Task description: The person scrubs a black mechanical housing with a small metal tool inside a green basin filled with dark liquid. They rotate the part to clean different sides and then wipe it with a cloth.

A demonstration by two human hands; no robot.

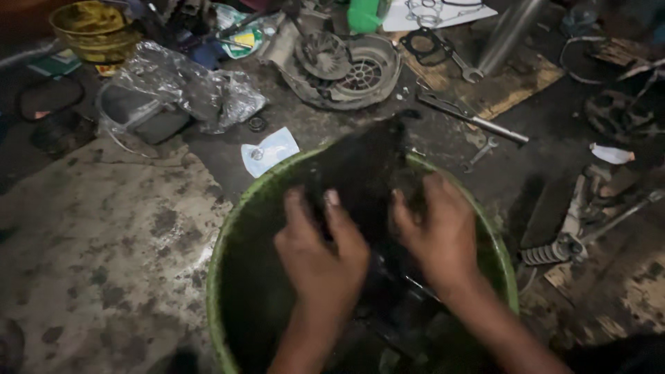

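Dark oily part (364, 173) over green basin (228, 235), both hands' grip closed on it: left hand (322, 253), right hand (440, 232).

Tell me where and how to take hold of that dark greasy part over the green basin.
Grip the dark part low on its two side edges, one hand per side, coming from the near rim of the green basin. It stands tilted with its narrow top leaning away, and the left hand and right hand already flank it there.
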